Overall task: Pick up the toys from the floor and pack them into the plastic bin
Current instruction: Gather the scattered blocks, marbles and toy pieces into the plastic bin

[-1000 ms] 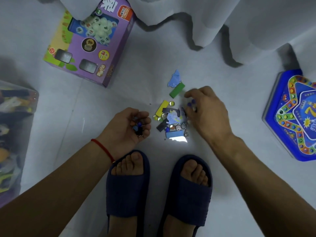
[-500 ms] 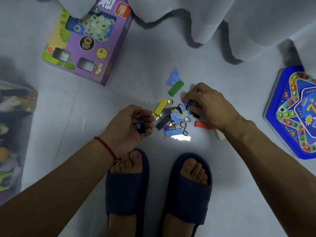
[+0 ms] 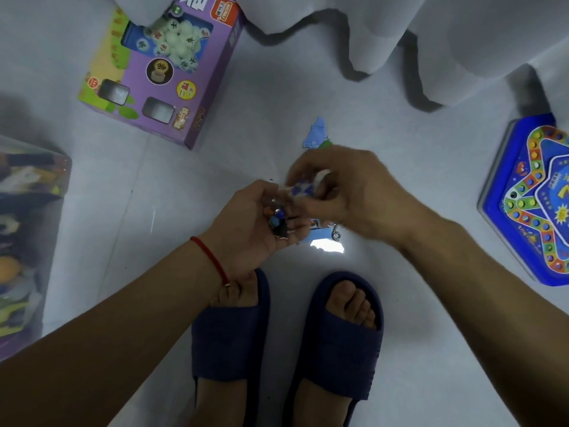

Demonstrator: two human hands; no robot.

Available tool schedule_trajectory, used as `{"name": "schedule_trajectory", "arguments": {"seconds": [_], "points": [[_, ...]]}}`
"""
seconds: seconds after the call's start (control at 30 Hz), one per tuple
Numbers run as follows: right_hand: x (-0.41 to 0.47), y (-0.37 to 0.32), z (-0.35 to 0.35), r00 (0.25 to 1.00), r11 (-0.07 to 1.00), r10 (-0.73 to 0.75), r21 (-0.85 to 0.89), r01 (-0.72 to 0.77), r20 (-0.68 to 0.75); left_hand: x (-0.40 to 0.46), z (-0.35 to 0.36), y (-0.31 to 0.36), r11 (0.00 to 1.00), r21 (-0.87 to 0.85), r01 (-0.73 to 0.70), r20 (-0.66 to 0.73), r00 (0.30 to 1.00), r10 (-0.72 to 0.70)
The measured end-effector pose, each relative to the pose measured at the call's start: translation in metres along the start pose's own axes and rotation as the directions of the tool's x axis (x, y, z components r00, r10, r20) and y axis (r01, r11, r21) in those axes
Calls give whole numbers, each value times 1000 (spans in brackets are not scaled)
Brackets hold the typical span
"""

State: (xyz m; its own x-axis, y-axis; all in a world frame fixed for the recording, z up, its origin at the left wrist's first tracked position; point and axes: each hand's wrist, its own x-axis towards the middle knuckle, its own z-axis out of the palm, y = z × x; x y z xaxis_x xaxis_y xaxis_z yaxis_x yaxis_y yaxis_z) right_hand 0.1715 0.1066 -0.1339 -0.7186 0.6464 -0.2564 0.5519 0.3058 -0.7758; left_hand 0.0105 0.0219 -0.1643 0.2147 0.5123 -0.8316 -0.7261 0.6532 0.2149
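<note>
Between the hands: a small blurred white-and-blue toy piece (image 3: 303,188), its shape not readable, sits just above the left palm.
Right hand: the right hand (image 3: 348,192) is over the floor pile, its fingers curled round that white-and-blue piece, and smeared by motion blur.
Left hand: the left hand (image 3: 255,224) lies palm up and cupped, fingers bent round a clutch of small toys (image 3: 277,218) — a blue marble, an orange bit, a dark flat piece; a thin red string bracelet (image 3: 211,258) circles its wrist.
Hidden pile: most of the loose toy pile on the floor is covered by the two hands; only a light-blue flat card (image 3: 318,234), a bent silver wire hook (image 3: 335,232) and a bright glare patch peek out below them.
Beyond the hands: a crumpled blue plastic scrap (image 3: 315,134) lies on the pale grey floor (image 3: 277,87), with a sliver of green at its lower edge, too little to identify.
Bin: the clear plastic bin (image 3: 27,241) is cut off at the left edge; colourful toys fill it, blurred through the wall.
Boxes: a purple cardboard chess-set box (image 3: 166,66) with round white pieces behind its window lies upper left; a blue hexagonal game tin (image 3: 529,195) is cropped at the right edge.
Near edge: two feet in dark blue slippers (image 3: 231,334) point toward the pile; white curtain folds (image 3: 400,26) hang along the top.
</note>
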Motion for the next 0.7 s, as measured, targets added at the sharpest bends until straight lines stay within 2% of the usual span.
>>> {"name": "schedule_trajectory", "arguments": {"seconds": [0.1, 0.13, 0.2, 0.23, 0.3, 0.4, 0.47, 0.53, 0.63, 0.7], "points": [[2, -22, 18, 992, 999, -39, 14, 38, 121, -1, -4, -3, 1000, -4, 19, 60, 998, -19], [4, -22, 19, 995, 998, -24, 65, 18, 102, -1, -6, -2, 999, -24, 37, 53, 998, -35], [9, -13, 17, 999, 988, 26, 152, -21, -30, -1, -9, 0, 996, -57, 74, 24, 997, -73], [12, -4, 17, 991, 992, 57, 118, -42, -124, -1, -11, 1, 996, -52, 79, -1, 997, -79], [21, 19, 20, 964, 986, 116, -86, -140, -240, 1, -16, 1, 998, -38, 50, -80, 995, -53], [35, 42, 32, 974, 910, 174, -355, -215, -144, -3, -22, 3, 999, -44, 4, -124, 992, -10], [42, 42, 40, 982, 872, 179, -452, -187, -62, -11, -23, 5, 998, -60, -12, -137, 991, 4], [43, 35, 38, 980, 851, 194, -488, -193, -49, -27, -22, 8, 995, -87, -46, -155, 987, 32], [25, 2, 14, 964, 907, 232, -328, -263, -132, -62, -14, 9, 981, -170, -97, -172, 983, 68], [6, -47, -6, 936, 942, 331, -18, -336, -120, -95, -14, 11, 958, -250, -144, -171, 980, 102]]}}
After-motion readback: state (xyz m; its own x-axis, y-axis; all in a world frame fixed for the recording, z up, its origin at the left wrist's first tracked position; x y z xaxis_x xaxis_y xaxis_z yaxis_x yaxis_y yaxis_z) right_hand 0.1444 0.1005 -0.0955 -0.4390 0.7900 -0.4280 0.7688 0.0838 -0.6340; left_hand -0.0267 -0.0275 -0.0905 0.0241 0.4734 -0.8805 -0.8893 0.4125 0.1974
